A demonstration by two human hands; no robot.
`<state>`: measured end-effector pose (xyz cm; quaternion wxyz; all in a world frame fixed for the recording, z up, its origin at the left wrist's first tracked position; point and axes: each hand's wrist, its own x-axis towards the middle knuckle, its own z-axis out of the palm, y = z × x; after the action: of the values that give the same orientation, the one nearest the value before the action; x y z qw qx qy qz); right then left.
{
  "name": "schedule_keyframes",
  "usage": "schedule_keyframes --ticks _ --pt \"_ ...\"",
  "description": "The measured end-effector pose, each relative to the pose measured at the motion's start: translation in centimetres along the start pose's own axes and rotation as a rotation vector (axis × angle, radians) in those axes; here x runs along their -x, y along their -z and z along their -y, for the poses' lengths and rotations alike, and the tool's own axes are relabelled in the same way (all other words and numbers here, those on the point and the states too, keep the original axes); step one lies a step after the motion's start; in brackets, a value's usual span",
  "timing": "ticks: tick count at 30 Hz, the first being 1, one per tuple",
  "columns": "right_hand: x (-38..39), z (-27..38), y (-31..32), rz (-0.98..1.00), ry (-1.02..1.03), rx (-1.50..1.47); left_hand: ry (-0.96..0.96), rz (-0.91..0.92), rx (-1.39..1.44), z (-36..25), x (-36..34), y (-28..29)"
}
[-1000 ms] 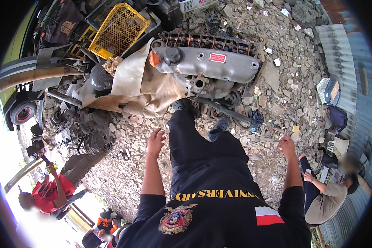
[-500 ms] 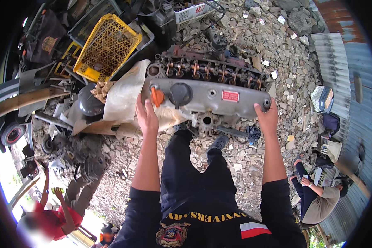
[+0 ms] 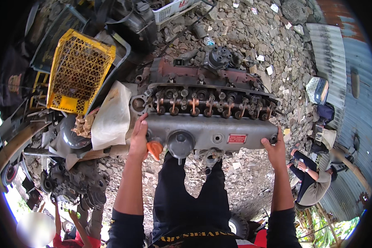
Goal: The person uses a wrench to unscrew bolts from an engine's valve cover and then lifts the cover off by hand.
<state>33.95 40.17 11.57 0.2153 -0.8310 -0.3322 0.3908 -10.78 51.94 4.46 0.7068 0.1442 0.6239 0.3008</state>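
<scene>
A long grey metal valve cover (image 3: 202, 131) with a red label is held level between my two hands. Around its left end my left hand (image 3: 139, 139) is closed, next to an orange cap (image 3: 154, 149). My right hand (image 3: 276, 149) grips the right end, its thumb on the near face. Just beyond the cover lies an engine (image 3: 186, 70) with its row of rocker arms and springs (image 3: 211, 103) exposed. A round dark housing (image 3: 180, 142) sticks out from the cover. The cover's underside is hidden.
Gravel (image 3: 252, 37) surrounds the engine. A yellow crate (image 3: 82, 68), a pale sheet (image 3: 111, 118) and dirty metal parts (image 3: 76, 182) lie to the left. One person (image 3: 316, 177) sits at the right by a corrugated wall (image 3: 335, 74); another, in red (image 3: 80, 239), is at lower left.
The valve cover, in both hands, has come nearer to me and tipped, showing more of the rocker arms. My view has shifted, so the surroundings sit differently.
</scene>
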Motion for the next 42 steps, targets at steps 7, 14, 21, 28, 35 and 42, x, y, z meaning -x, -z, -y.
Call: schedule_keyframes --ticks 7,14,21,28,35,42 --pt "-0.3 1.1 -0.3 0.062 -0.063 -0.03 -0.167 -0.223 -0.646 0.1 -2.8 -0.8" --pt "-0.4 0.2 0.1 0.047 -0.002 -0.028 -0.215 -0.24 -0.708 0.4 -3.1 -0.7" --pt "1.9 -3.4 -2.3 -0.377 0.036 0.01 -0.219 -0.294 -0.63 0.6 -4.0 -0.7" --pt "4.7 -4.5 -3.1 -0.194 -0.468 -0.662 0.055 -0.256 -0.174 0.4 1.8 -0.5" --pt "5.4 -7.4 -5.5 0.024 -0.524 -1.041 -0.003 -0.348 0.158 12.0 8.1 -2.4" --pt "2.2 -4.2 -3.2 0.069 -0.517 -0.989 -0.075 -0.043 0.438 14.6 7.5 -7.0"
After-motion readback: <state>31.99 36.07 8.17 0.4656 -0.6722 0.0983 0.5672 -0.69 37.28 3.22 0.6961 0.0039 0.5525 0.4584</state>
